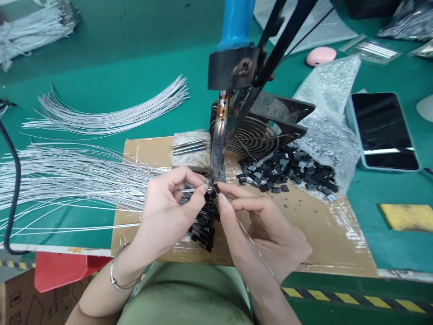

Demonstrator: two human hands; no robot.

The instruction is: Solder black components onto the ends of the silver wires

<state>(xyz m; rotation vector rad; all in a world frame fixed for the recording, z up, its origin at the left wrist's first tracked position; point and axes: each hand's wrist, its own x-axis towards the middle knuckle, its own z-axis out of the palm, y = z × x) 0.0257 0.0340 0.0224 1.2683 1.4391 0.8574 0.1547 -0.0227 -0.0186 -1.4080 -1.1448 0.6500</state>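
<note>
A green work surface point(111, 76) spreads beneath two bare hands, with a flat sheet of brown cardboard point(334, 239) laid over its near edge. At lower left, below the surface, stand a printed carton point(37, 302), its contents out of view, and a red plastic item point(64, 271). Long white wires point(84, 174) fan across the left side, one end over the cardboard; a smaller curved bundle point(111, 115) lies beyond them, and a tied bundle point(37, 31) sits in the far left corner. A blue-handled tool point(237, 22) points down at center beside a black fan point(260, 135). To the right are bubble wrap point(334, 99), a phone point(384, 131), a heap of small black pieces point(287, 169), a yellow pad point(407, 217) and a rounded pink object point(320, 56). Near it, a clear bag point(379, 48) contains silvery rods. The left hand point(169, 212), thumb and forefinger closed together, pinches a fine wire end point(205, 187) at the tool's metal tip point(214, 167). The right hand point(264, 230) has its thumb and forefinger nearly together on a tiny black connector point(215, 190), just beside that tip and above more black-ended wires point(204, 225) on the cardboard.
</note>
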